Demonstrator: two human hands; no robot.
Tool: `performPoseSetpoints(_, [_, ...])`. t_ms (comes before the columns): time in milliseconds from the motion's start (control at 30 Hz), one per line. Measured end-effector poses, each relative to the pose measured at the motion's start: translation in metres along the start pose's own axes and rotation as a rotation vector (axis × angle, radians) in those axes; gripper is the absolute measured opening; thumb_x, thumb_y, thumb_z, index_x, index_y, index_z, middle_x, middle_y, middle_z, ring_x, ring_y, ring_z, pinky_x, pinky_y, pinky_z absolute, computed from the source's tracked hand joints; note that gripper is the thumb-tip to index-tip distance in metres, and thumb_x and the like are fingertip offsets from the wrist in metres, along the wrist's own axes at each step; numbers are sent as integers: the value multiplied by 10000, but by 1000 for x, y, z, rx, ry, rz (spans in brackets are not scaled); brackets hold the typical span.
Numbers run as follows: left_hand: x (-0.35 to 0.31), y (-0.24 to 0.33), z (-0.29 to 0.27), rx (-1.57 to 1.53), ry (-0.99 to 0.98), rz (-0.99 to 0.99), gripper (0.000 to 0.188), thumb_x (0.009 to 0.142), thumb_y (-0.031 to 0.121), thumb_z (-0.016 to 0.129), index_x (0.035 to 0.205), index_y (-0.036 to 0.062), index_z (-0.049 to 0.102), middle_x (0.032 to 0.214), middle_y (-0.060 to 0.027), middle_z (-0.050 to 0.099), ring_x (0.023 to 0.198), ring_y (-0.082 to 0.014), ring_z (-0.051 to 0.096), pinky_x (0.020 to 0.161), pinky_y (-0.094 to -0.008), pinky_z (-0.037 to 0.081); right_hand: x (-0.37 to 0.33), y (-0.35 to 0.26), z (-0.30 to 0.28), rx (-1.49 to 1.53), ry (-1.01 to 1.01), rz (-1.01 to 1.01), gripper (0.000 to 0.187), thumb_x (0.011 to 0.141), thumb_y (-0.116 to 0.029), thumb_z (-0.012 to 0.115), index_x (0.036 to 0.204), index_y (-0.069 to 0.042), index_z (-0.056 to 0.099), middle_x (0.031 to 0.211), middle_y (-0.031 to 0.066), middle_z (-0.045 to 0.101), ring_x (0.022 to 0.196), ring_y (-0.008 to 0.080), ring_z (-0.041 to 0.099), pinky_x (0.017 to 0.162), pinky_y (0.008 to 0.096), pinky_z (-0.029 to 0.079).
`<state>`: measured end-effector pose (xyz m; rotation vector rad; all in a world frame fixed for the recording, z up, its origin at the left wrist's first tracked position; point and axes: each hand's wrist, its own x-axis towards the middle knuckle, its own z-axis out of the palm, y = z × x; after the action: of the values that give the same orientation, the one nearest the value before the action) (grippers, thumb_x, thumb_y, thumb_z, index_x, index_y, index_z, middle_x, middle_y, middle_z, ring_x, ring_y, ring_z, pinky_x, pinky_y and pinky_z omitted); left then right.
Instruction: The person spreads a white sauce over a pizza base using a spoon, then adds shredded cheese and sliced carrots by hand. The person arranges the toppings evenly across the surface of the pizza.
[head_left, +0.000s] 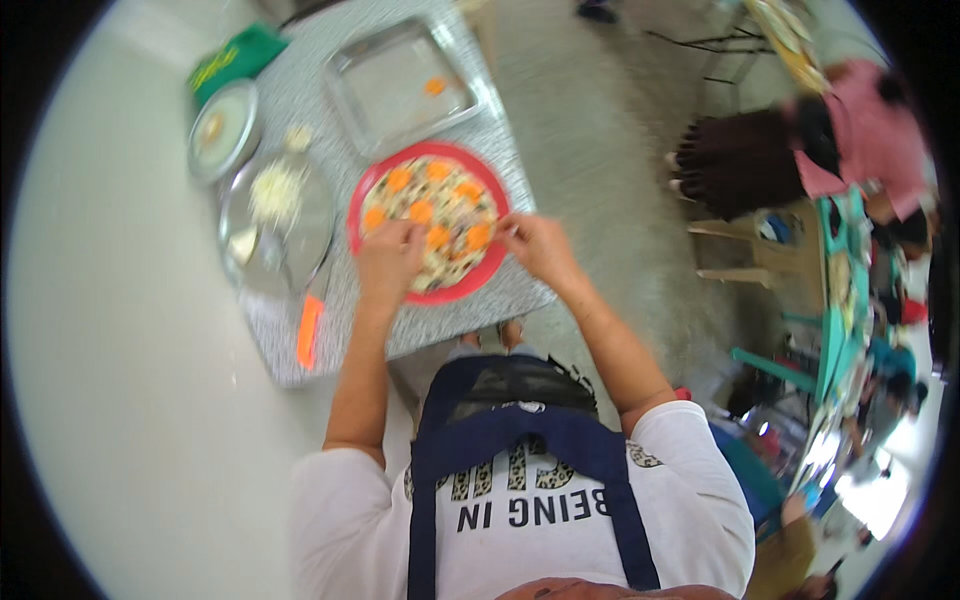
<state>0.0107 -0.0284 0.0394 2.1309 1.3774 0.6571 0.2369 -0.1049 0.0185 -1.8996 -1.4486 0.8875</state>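
Observation:
A round, pale food like a pizza (457, 262), with dark bits and orange carrot-like slices (420, 211) over it, lies on a red plate (440, 296). My left hand (390, 262) is over the plate's left side, its fingers pinched together close to the topping. What they pinch, if anything, is hidden. At the plate's right rim, my right hand (540, 248) has its fingertips pressed together. Whatever is between them is too small to name. The food shows between the two hands.
Beyond the plate sits a metal tray (385, 95) holding an orange slice. At left are a round metal plate (315, 215) with white shreds, a lidded bowl (225, 130), a green bag (240, 62) and an orange handle (309, 332). A person (870, 140) stands at right by chairs.

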Motion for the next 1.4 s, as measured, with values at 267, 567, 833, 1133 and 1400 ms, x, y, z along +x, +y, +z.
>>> performPoseSetpoints(267, [221, -88, 51, 129, -50, 185, 204, 819, 158, 619, 946, 17, 696, 907, -186, 694, 845, -341, 673, 772, -410, 520, -60, 28, -37, -80, 154, 46, 187, 791, -216, 671, 935, -97, 669, 860, 139, 676, 838, 332, 646, 711, 452, 503])
performPoseSetpoints(567, [319, -129, 122, 238, -201, 326, 501, 750, 249, 729, 1127, -53, 595, 1091, -255, 628, 1031, -394, 591, 910, -419, 457, -148, 39, -78, -90, 333, 356, 150, 807, -218, 658, 910, -109, 661, 897, 99, 682, 867, 305, 643, 718, 442, 499])
performPoseSetpoints(833, [313, -111, 124, 206, -366, 148, 508, 739, 210, 718, 1149, -56, 581, 1091, -271, 622, 1036, -404, 590, 907, -427, 461, -179, 50, -66, -67, 415, 442, 127, 772, -190, 656, 865, -107, 680, 881, 87, 691, 894, 302, 644, 718, 436, 503])
performPoseSetpoints(1133, [312, -103, 118, 281, -365, 81, 486, 768, 306, 664, 1073, -68, 614, 1053, -278, 642, 972, -401, 615, 858, -445, 474, -172, 60, -60, -10, 384, 401, 157, 798, -212, 664, 904, -97, 654, 880, 97, 676, 865, 306, 634, 712, 445, 485])
performPoseSetpoints(1400, [302, -111, 129, 185, -315, 93, 341, 694, 245, 650, 800, -79, 671, 707, -196, 654, 669, -276, 606, 675, -418, 484, -180, 67, -58, -81, 378, 362, 151, 775, -208, 646, 880, -103, 675, 860, 114, 682, 834, 314, 648, 694, 440, 502])
